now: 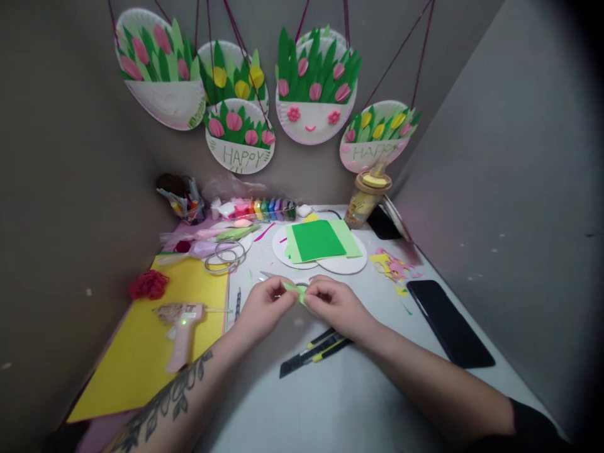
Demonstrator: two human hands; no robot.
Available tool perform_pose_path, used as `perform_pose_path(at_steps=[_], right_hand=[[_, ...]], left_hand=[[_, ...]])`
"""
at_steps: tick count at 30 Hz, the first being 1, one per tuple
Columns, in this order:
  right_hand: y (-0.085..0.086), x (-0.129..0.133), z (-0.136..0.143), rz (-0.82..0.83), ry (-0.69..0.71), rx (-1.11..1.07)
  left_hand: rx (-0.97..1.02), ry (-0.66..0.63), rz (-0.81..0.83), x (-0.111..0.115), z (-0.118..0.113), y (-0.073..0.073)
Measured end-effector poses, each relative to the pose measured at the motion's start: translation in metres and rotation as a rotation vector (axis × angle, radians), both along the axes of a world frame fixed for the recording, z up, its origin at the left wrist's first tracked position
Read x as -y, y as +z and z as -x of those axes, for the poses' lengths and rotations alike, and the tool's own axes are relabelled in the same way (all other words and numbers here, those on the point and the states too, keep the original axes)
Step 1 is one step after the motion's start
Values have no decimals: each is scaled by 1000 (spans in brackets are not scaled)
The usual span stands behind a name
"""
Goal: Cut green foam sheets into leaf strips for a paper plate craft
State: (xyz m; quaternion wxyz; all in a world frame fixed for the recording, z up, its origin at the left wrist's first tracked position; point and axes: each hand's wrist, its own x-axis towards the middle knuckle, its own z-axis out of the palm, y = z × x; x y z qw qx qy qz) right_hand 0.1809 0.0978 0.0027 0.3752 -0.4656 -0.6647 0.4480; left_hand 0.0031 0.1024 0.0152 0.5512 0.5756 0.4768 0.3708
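A small piece of light green paper is pinched between my two hands above the middle of the table. My left hand grips its left end between thumb and fingers. At the other end my right hand is closed on it too. Scissors lie just behind the hands, partly hidden by them. Below my right hand rest two box cutters with black and yellow bodies. Green paper sheets are stacked on white paper plates beyond the hands.
On the left, a pink glue gun lies on yellow paper, near red yarn. A black phone and paper scraps are at right. Behind stand a cup and colored clay packs. Decorated plates hang on the wall.
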Motion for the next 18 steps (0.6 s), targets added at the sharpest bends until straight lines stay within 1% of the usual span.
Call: perform_pose_path(at_steps=[6, 10, 12, 15, 17, 18], right_hand=[[0, 0, -1, -23, 8, 31], [2, -4, -6, -35, -59, 1], [3, -7, -10, -51, -133, -39], [2, -9, -13, -46, -254, -151], [-1, -10, -13, -13, -301, -250], [-2, -9, -12, 8, -303, -299]], left_hand=[[23, 85, 47, -2, 2, -2], [-5, 137, 62, -5, 5, -2], [-42, 115, 52, -5, 4, 0], [-125, 2, 10, -2, 1, 3], [-166, -76, -5, 1, -1, 5], [-170, -92, -5, 2, -2, 5]])
